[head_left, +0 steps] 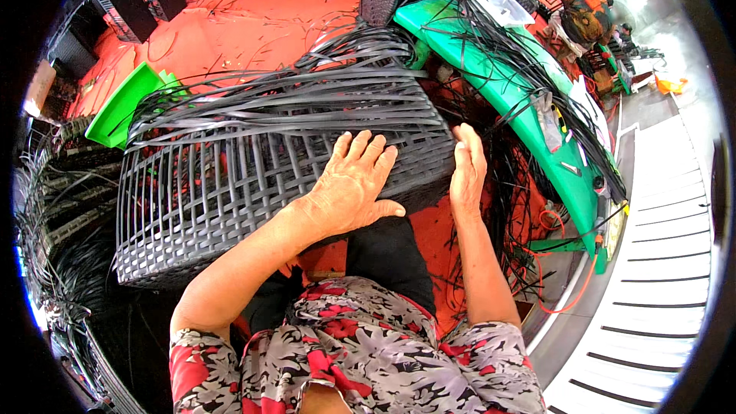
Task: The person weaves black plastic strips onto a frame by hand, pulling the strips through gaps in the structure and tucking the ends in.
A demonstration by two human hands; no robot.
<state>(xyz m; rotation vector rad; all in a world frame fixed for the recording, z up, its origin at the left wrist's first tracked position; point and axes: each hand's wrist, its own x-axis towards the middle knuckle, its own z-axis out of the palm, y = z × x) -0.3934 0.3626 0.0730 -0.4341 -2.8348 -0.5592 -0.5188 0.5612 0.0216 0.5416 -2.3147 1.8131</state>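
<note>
A red floor sheet [253, 23] spreads across the workspace. Black woven furniture [126, 8] stands on it at the upper left. A bright green plastic piece [119, 111] tilts at the left. At the right is a green table [571, 192], with a translucent tub [502, 8] on its far end. An orange cord [575, 303] curls below. Beyond, a co-worker in a patterned top [586, 19] bends near an orange item [671, 85].

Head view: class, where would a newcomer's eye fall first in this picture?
Probably on the large black woven piece across the middle, with loose dark strips spread over its far side. The left hand lies palm down over it, the right hand at its right end. Next come the bright red floor behind and the green table at right.
</note>
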